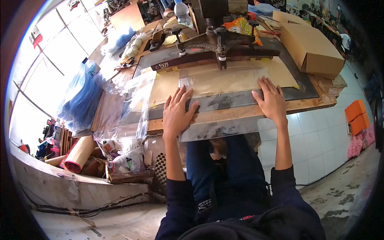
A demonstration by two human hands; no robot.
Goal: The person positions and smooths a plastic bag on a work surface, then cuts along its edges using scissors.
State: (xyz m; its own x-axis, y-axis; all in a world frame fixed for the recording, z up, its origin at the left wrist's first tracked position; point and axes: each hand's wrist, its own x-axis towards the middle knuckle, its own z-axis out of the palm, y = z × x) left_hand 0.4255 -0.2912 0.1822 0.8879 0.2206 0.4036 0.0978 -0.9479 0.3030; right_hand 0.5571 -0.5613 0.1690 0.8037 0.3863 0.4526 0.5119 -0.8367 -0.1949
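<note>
My left hand (178,112) lies flat with fingers stretched out on the left part of a clear plastic sheet (218,130). My right hand (271,99) rests on its right part, fingers spread and pointing away from me. The sheet covers part of a tan board (286,78) and hangs over the table's front edge. Just beyond my fingertips stands a press with a dark metal arm (218,42) and a long bar (172,63) marked with white writing. More clear plastic (134,106) lies left of my left hand and droops over the edge.
A cardboard box (310,50) stands at the table's right. Bluish plastic sheets (80,98) are heaped at the left. A plastic bottle (182,12) and a yellow-orange packet (242,27) sit behind the press. Below left is a cardboard roll (80,154); orange objects (357,117) are at the right.
</note>
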